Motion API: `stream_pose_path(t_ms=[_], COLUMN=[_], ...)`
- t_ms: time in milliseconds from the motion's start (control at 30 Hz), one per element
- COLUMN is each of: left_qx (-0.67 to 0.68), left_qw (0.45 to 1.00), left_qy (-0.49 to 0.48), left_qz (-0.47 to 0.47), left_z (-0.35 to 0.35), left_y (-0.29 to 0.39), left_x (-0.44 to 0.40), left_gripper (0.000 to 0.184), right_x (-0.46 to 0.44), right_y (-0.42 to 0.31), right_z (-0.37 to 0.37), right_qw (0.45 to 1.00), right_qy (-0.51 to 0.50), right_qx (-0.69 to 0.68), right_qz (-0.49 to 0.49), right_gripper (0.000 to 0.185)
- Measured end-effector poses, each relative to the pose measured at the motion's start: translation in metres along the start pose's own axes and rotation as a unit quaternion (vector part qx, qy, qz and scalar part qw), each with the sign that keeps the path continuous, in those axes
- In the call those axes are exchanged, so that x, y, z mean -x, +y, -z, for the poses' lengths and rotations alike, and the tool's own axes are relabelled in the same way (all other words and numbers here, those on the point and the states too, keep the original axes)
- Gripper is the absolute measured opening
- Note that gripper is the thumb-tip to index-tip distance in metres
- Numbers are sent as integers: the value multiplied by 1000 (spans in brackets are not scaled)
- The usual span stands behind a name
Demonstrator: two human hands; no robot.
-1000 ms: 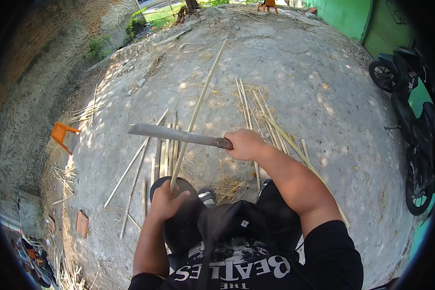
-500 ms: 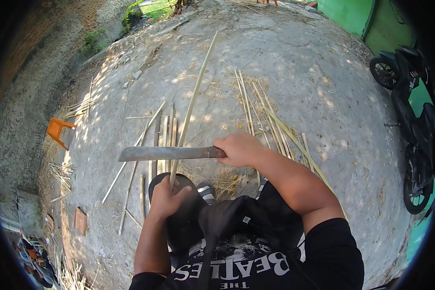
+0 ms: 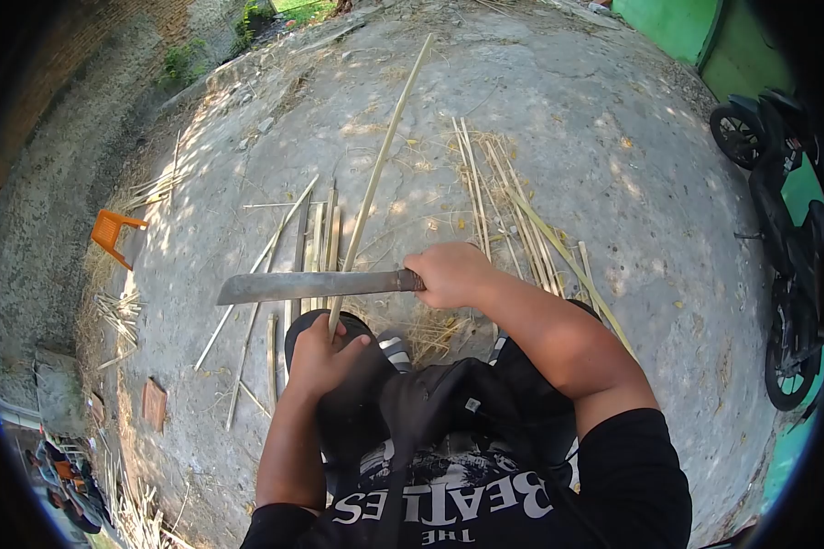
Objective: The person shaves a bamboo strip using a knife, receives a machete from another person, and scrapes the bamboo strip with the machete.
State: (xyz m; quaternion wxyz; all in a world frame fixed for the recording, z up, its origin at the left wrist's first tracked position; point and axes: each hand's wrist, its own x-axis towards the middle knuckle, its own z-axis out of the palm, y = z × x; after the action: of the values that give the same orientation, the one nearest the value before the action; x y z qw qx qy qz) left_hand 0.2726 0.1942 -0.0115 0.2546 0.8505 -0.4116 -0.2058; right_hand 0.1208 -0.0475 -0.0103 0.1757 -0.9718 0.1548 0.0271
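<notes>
My right hand (image 3: 453,274) is closed round the handle of a machete (image 3: 311,286), whose broad dark blade points left across my front. Under the blade runs a long pale bamboo strip (image 3: 382,156), slanting away from me and up to the right. My left hand (image 3: 325,357) grips the strip's near end beside my left knee. The blade crosses the strip just beyond that hand; whether its edge touches or cuts in cannot be made out. Several bamboo strips (image 3: 318,238) lie on the ground beyond my left knee.
More strips (image 3: 526,224) lie on the concrete (image 3: 650,229) ahead to the right. At left are an orange plastic stool (image 3: 112,234), a brick piece (image 3: 154,404) and cut sticks (image 3: 119,316). A motorcycle (image 3: 783,247) stands at right by a green wall (image 3: 664,27).
The camera view has shifted slightly. The strip's far end sits a little higher and farther right, and the blade's tip is slightly farther left. Both hands keep their hold.
</notes>
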Motion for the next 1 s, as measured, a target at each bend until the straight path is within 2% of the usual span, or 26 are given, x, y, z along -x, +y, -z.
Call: stream_pose_path(t_ms=[133, 233, 333, 433, 467, 567, 667, 800, 900, 1000], left_qx=[-10, -16, -25, -35, -44, -63, -80, -80, -69, -47], left_qw=[1000, 1000, 1000, 999, 997, 995, 994, 994, 993, 994], left_qy=[-11, 1, -2, -1, 8, 18, 24, 10, -2, 6], left_qz=[-15, -23, -19, -37, -55, -74, -73, -81, -93, -94], left_z=[1, -2, -3, -6, -8, -11, -11, -9, -7, -9], left_y=[2, -4, -2, 1, -1, -7, -10, -12, -9, -12], left_x=[5, 4, 3, -2, 0, 9, 6, 0, 3, 2], left_gripper=[47, 46, 45, 44, 44, 45, 46, 47, 47, 47], right_x=[-10, -14, -13, -2, -2, -6, -13, -2, 1, -6], right_y=[14, 35, 39, 19, 14, 42, 72, 35, 24, 39], right_z=[2, 9, 4, -5, 0, 3, 16, 15, 16, 12], right_qw=[1000, 993, 987, 998, 1000, 998, 986, 991, 999, 997], right_qy=[-7, 65, 72, 55, 21, 54, 62, -11, -50, -57], right_qx=[20, -39, -102, -25, 6, -19, -95, -84, -2, -47], right_qz=[5, -88, -103, -7, 9, -3, -120, -107, -20, -24], right_gripper=[22, 23, 22, 19, 19, 19, 20, 20, 22, 23])
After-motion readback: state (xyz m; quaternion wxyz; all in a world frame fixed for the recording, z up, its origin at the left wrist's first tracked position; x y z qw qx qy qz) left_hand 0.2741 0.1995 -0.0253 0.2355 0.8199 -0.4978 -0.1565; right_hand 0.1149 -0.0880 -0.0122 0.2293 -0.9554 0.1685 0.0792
